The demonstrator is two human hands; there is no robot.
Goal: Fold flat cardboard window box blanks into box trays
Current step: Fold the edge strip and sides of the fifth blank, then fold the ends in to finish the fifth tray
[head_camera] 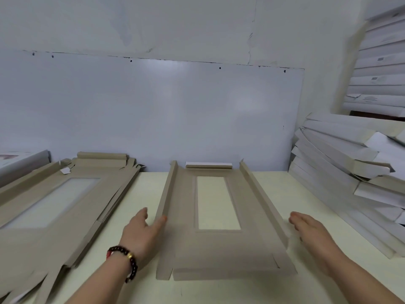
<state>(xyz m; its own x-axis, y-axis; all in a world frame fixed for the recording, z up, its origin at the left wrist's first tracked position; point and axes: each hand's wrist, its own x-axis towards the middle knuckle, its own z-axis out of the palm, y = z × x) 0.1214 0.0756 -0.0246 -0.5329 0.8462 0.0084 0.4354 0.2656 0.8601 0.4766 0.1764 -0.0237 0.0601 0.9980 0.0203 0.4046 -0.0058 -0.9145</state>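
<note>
On the worktop (pixel 144 191) I see a stack of flat window box blanks (pixel 54 200) along the left edge and a half-folded blank (pixel 219 249) mid-worktop, both long side flaps raised. My left hand (pixel 140 233) lies open, fingertips touching the left flap (pixel 167 191); my right hand (pixel 311 231) is open beside the right flap (pixel 263 198), seemingly touching it.

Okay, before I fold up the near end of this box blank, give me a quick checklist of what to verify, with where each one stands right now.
1. Left long flap stands up: ok.
2. Right long flap stands up: ok.
3. Left hand fingers on its flap: ok.
4. Right hand touching its flap: cannot tell, it is beside it.
5. Far end flap folded up: ok.
6. Near end flap raised: not ok, it lies flat on the table.
</note>
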